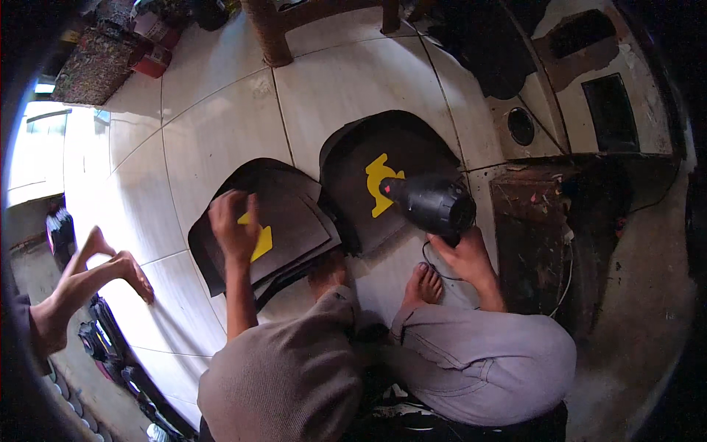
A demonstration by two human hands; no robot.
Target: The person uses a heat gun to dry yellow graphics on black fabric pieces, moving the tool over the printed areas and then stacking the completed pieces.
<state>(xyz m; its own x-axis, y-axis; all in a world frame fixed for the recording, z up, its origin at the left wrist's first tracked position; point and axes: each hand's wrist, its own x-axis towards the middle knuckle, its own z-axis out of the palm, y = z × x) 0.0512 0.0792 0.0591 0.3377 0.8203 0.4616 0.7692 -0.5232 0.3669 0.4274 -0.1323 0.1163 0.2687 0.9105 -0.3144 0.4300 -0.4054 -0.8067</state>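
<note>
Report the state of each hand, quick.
Left hand: partly curled over the left dark panel; whether it holds anything cannot be told.
Right hand: closed, holding the black hair dryer.

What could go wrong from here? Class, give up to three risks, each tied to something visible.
The black dryer, held in the right hand, sits close to the right-hand yellow emblem; if hot, it might scorch it. The cord, looping near the bare right foot, could snag. The unevenly stacked dark sheets by the left hand might slip.
</note>
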